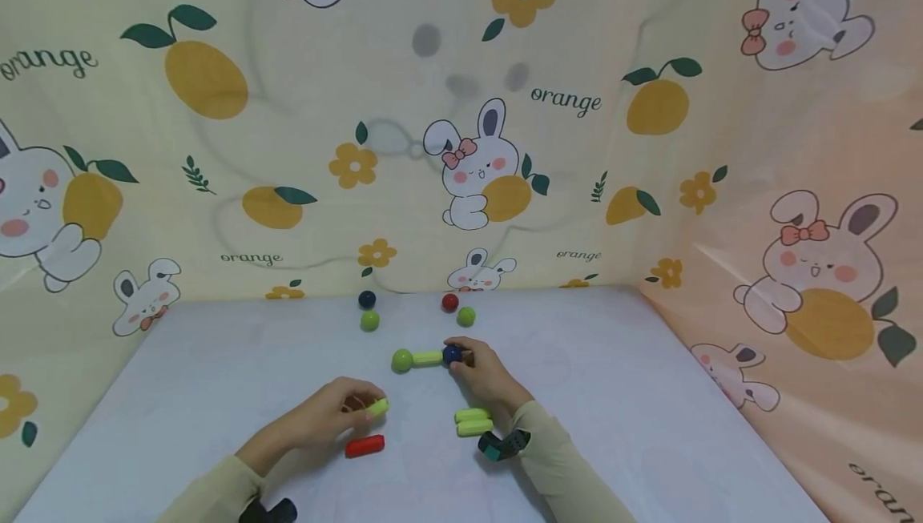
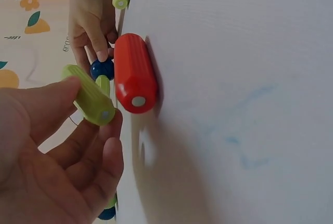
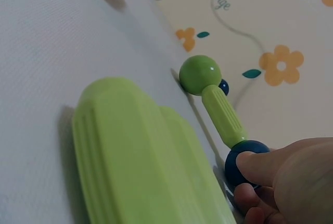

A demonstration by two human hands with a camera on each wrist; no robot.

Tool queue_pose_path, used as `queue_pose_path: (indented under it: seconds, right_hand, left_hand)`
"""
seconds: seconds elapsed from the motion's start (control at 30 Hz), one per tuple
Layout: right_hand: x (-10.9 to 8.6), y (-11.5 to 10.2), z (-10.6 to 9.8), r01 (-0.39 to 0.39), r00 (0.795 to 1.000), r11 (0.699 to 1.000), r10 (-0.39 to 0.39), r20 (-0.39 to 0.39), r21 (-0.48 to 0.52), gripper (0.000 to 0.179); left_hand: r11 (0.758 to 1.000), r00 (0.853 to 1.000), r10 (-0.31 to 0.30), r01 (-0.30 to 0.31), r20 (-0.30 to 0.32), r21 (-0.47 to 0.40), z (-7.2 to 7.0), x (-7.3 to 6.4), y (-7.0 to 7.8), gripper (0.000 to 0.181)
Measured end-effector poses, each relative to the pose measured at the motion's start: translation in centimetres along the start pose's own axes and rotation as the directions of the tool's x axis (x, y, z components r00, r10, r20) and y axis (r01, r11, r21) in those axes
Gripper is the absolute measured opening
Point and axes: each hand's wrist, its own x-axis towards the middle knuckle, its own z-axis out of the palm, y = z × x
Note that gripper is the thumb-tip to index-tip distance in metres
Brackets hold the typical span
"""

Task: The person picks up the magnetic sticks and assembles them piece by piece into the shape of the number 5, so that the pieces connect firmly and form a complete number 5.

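Note:
My left hand (image 1: 328,412) pinches a light green rod (image 2: 92,96) between thumb and fingers; a pale round disc shows on the rod's end. Just below that hand a red rod (image 1: 364,446) lies on the table. My right hand (image 1: 490,375) grips a dark blue ball (image 1: 452,355) with thumb and fingers. That ball sits on one end of another light green rod (image 3: 225,117), and a green ball (image 1: 402,360) is on the other end. Two more light green rods (image 1: 473,422) lie side by side near my right wrist.
Toward the back of the white table (image 1: 577,347) lie a dark blue ball (image 1: 367,299) and a green ball (image 1: 370,320) on the left, a red ball (image 1: 450,303) and another green ball (image 1: 466,316) on the right. A printed cloth (image 1: 310,130) hangs behind.

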Motion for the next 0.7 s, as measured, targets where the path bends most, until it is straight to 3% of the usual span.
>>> queue_pose_path:
  seconds: [0.37, 0.7]
  right_hand:
    - [0.1, 0.0, 0.0, 0.013, 1.0, 1.0, -0.013, 0.005, -0.005, 0.043]
    - [0.2, 0.0, -0.1, 0.002, 1.0, 1.0, -0.001, 0.003, -0.006, 0.042]
  left_hand:
    - [0.998, 0.998, 0.052, -0.051, -0.035, 0.025, 0.2, 1.3, 0.4, 0.028]
    - [0.995, 0.996, -0.045, 0.038, -0.073, -0.094, 0.8, 3.0, 0.1, 0.033]
